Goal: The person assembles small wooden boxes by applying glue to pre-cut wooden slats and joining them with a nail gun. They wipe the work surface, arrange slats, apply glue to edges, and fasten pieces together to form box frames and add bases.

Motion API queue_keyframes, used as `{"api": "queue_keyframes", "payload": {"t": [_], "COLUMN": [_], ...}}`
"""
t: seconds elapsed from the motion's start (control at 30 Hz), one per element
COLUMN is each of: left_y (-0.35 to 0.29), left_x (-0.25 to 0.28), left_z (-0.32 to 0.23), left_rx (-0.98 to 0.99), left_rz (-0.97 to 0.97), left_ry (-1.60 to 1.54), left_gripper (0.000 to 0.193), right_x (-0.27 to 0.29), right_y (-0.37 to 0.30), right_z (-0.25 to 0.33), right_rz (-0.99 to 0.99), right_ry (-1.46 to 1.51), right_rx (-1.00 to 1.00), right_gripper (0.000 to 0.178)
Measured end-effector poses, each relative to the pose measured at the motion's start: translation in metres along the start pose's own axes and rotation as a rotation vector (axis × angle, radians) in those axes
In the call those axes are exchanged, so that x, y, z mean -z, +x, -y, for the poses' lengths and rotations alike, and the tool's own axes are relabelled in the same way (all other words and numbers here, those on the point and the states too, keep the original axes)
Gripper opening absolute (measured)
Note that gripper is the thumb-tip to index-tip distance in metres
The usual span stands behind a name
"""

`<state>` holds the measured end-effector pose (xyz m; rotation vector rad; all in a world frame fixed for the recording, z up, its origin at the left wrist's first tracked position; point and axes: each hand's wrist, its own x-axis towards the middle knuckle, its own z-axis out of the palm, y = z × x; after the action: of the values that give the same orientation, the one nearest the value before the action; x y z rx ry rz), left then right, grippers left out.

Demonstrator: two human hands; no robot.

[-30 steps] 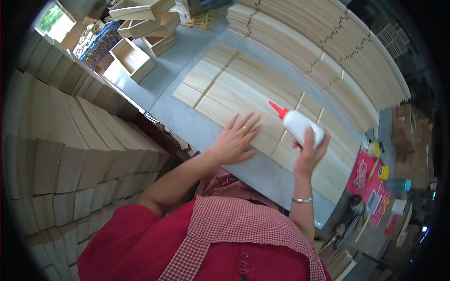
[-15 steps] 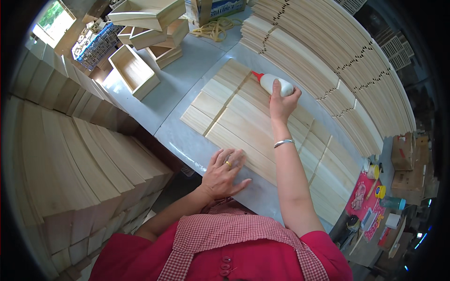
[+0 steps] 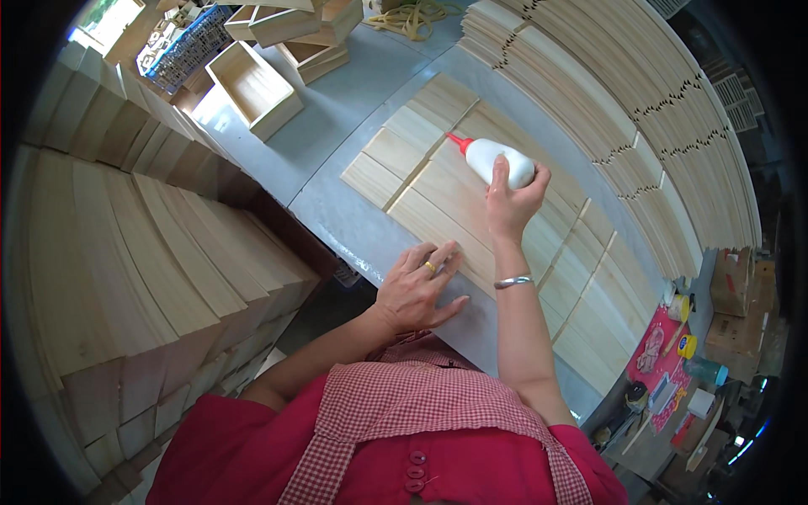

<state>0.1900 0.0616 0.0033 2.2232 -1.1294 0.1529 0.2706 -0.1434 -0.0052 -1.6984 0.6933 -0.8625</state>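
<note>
Several pale wooden boards (image 3: 471, 202) lie side by side on the grey table, with grooves running across them. My right hand (image 3: 515, 198) is wrapped round a white squeeze bottle (image 3: 497, 162) with a red nozzle. The bottle is tilted, and its tip points left, over a groove near the far left part of the boards. Whether the tip touches the wood I cannot tell. My left hand (image 3: 423, 286) rests at the near edge of the boards, fingers spread, with the fingertips on the wood and nothing held.
Tall stacks of grooved boards (image 3: 581, 101) stand along the far right side. More stacked boards (image 3: 126, 269) rise on the left. Open wooden boxes (image 3: 255, 88) and yellowish bands (image 3: 412, 18) sit at the back. A pink mat (image 3: 652, 353) with jars and tools lies at the right.
The bottle's tip has moved nearer along the groove, toward me. My left hand stays at the boards' near edge. The whole view has shifted slightly.
</note>
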Motion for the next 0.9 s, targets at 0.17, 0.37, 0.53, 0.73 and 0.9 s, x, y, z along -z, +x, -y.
{"api": "queue_keyframes", "payload": {"t": [0.17,0.37,0.53,0.73,0.9], "left_y": [-0.001,-0.003,-0.004,-0.007,-0.008], "left_x": [0.0,-0.002,-0.005,-0.008,-0.009], "left_z": [-0.001,0.0,0.001,0.006,0.007], "left_rx": [0.002,-0.007,-0.032,-0.053,-0.071], "left_rz": [0.003,-0.034,-0.058,-0.045,-0.101], "left_ry": [0.002,-0.02,-0.029,-0.051,-0.062], "left_gripper": [0.067,0.06,0.049,0.046,0.046], "right_x": [0.007,0.018,0.024,0.029,0.033], "right_y": [-0.038,-0.068,-0.087,-0.103,-0.105], "right_z": [0.014,0.021,0.037,0.051,0.06], "right_rz": [0.055,0.095,0.125,0.211,0.296], "right_ry": [0.025,-0.021,-0.065,-0.028,-0.036], "right_rx": [0.026,0.099,0.219,0.225,0.24], "right_gripper": [0.05,0.05,0.051,0.051,0.05]}}
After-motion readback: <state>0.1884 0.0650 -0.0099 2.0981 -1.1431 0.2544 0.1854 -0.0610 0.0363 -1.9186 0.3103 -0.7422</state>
